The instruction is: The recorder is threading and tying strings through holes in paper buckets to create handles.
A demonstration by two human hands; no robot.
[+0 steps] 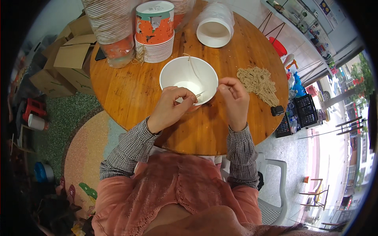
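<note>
A white-lined paper bucket (170, 74) stands upright before me on the round wooden table, mouth up. A thin tan cord (193, 67) hangs over its far rim and runs down inside. Over the near side of the mouth, my left hand (170, 107) is closed in a pinch, with a short end of cord showing at its fingertips. My right hand (236, 103) is beside the right rim, thumb and forefinger pressed together. Whether anything is between those fingers is too small to make out. The bucket's outer wall is mostly hidden.
Stacked orange-and-green paper buckets (154, 33) and a plastic-wrapped stack (108, 31) stand at the back left. White buckets in plastic (215, 33) lie sideways at the back. A tangled pile of tan cord (258, 83) and a small black object (277, 110) lie to the right.
</note>
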